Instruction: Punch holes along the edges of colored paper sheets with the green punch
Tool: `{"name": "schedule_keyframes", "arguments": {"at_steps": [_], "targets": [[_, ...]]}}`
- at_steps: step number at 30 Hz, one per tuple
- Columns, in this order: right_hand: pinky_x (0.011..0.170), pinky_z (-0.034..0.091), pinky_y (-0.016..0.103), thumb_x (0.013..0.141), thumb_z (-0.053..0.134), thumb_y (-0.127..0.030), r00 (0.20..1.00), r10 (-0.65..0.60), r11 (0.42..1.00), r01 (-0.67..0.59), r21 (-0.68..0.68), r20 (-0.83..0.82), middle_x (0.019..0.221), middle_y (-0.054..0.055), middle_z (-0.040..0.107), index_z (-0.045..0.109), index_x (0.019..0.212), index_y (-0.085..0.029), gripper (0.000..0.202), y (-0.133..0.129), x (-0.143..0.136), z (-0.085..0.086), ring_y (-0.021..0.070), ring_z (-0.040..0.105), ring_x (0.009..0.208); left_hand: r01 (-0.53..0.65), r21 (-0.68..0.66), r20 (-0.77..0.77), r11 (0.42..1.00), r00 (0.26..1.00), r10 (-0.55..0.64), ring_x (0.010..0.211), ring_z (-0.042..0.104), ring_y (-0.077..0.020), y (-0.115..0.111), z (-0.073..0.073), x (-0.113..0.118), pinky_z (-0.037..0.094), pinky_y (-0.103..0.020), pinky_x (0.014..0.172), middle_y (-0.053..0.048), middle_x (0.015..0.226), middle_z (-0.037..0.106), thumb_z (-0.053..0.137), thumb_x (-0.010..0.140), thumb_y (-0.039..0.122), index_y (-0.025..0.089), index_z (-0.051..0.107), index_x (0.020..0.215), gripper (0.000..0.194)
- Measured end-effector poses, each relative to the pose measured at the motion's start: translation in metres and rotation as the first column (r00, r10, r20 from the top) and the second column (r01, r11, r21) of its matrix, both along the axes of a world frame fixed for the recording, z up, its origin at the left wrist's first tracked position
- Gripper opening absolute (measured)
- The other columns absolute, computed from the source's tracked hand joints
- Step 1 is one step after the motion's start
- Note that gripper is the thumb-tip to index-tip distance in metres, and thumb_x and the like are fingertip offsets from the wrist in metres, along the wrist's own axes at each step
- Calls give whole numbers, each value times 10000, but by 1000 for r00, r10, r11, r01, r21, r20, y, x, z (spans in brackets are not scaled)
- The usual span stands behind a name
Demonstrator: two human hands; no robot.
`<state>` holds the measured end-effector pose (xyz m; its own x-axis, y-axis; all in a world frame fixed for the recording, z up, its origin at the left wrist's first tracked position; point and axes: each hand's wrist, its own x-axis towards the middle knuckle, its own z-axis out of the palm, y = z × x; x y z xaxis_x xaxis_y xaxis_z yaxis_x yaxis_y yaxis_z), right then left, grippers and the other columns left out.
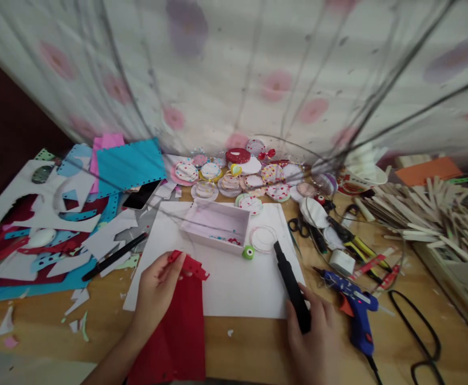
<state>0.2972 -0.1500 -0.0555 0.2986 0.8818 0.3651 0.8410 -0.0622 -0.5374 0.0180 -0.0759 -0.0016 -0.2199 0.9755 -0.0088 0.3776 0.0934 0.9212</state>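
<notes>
My left hand [160,289] pinches a small red strip [194,266] with punched holes and ragged edges. Below that hand, a larger dark red sheet [184,337] hangs over the table's front edge. In my right hand [312,334] is a long black pen-shaped tool [292,283], its narrow end pointing away from me; its exact kind does not show. Between the hands lies a white sheet [226,289]. On it stand a pale lilac open box [213,243] with small red and blue bits inside, a green mini punch [249,252] and a thin white ring [263,238].
Paper scraps [57,235] and a black stick-like tool [114,256] cover the left side. Decorated paper discs [254,182] line the back by the curtain. At right lie a blue glue gun [356,305], black-handled scissors [298,227], yellow-black pliers [358,246] and wooden sticks [422,208].
</notes>
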Motion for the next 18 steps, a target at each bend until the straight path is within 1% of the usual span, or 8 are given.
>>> {"name": "schedule_keyframes", "arguments": {"at_steps": [2, 4, 6, 9, 11, 12, 15, 18], "targets": [[802, 423, 542, 902, 485, -358, 997, -15, 999, 12, 33, 79, 1063, 188, 550, 541, 1185, -144, 360, -1, -5, 4, 367, 523, 977, -72, -90, 285, 993, 954, 95, 582, 650, -141, 0, 3, 6, 514, -205, 576, -11, 688, 713, 632, 826, 388, 178, 660, 790, 215], [843, 402, 542, 886, 523, -290, 996, 56, 994, -62, 93, 71, 1097, 173, 552, 540, 1173, -178, 308, -3, -16, 12, 355, 518, 1006, -95, -164, 483, 982, 860, 164, 550, 624, -120, -1, 5, 15, 493, -186, 553, 3, 664, 699, 702, 769, 367, 172, 645, 763, 203], [858, 424, 476, 884, 531, -240, 961, 265, 960, -256, 110, -80, 1098, 138, 561, 518, 1176, -213, 293, -4, -36, 21, 303, 530, 1013, -84, -184, 533, 979, 829, 172, 541, 617, -114, -2, 7, 26, 486, -185, 544, 7, 647, 687, 716, 755, 365, 166, 629, 751, 217], [752, 479, 356, 877, 544, -320, 783, 517, 840, -543, 26, -347, 1029, 103, 599, 492, 1179, -198, 330, 1, -72, 28, 243, 563, 915, -50, -205, 562, 978, 812, 159, 519, 612, -123, -6, 7, 44, 485, -207, 519, 3, 612, 667, 713, 752, 384, 155, 610, 740, 251], [657, 452, 313, 896, 515, -297, 751, 553, 803, -596, -12, -361, 819, 50, 614, 559, 907, -209, 100, 7, -89, 25, 206, 555, 745, -41, -200, 572, 979, 806, 151, 510, 614, -131, -6, 7, 50, 490, -223, 502, -4, 605, 662, 720, 739, 390, 150, 605, 728, 267], [622, 431, 298, 915, 474, -266, 752, 551, 801, -598, -24, -362, 741, 36, 596, 540, 784, -210, 157, 9, -94, 22, 192, 537, 691, -55, -186, 569, 981, 808, 153, 508, 614, -131, -4, 8, 49, 492, -228, 497, -3, 608, 662, 728, 727, 391, 151, 605, 726, 270], [577, 397, 270, 934, 422, -214, 733, 551, 781, -621, -62, -400, 682, 27, 560, 474, 668, -207, 272, 12, -92, 10, 171, 504, 644, -175, -98, 527, 980, 826, 200, 509, 613, -120, 9, 14, 23, 505, -237, 505, 18, 631, 671, 749, 690, 389, 175, 606, 738, 262], [650, 418, 277, 923, 442, -176, 660, 632, 685, -721, -103, -406, 767, 40, 583, 506, 736, -200, 199, 10, -80, 4, 179, 517, 729, -296, 32, 440, 955, 862, 253, 581, 644, -131, 30, 28, -39, 532, -288, 590, 32, 679, 698, 740, 692, 378, 212, 607, 738, 218]]}}
